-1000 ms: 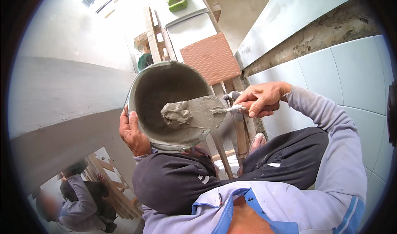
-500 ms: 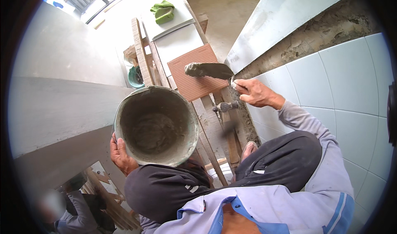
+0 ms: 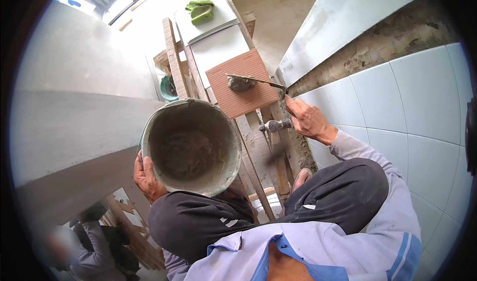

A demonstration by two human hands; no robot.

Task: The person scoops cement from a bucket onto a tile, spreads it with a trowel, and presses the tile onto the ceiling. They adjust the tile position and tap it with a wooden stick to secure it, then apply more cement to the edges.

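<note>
My left hand (image 3: 148, 178) grips the near left side of a bucket (image 3: 232, 168), tilted so its mouth faces me. Wet grey mortar (image 3: 186, 154) coats its inside and lies at the bottom. In my right hand (image 3: 312, 119) is the handle of a trowel (image 3: 266, 82), its blade turned on edge over a reddish-brown tile (image 3: 248, 104). The tile lies with its ribbed back up. A lump of mortar (image 3: 241, 84) sits on it under the blade; whether some still clings to the blade I cannot tell.
A hammer (image 3: 275, 125) lies on the wooden planks just below the tile. White tiles (image 3: 221, 47) with a green cloth (image 3: 200, 11) on top are stacked beyond. Light blue wall tiles (image 3: 377, 102) rise on the right. A small green bucket (image 3: 168, 88) stands behind the large one.
The trowel blade has turned from flat to edge-on, and mortar now rests on the ribbed tile. My right hand has shifted slightly right. The bucket stays in my left hand.
</note>
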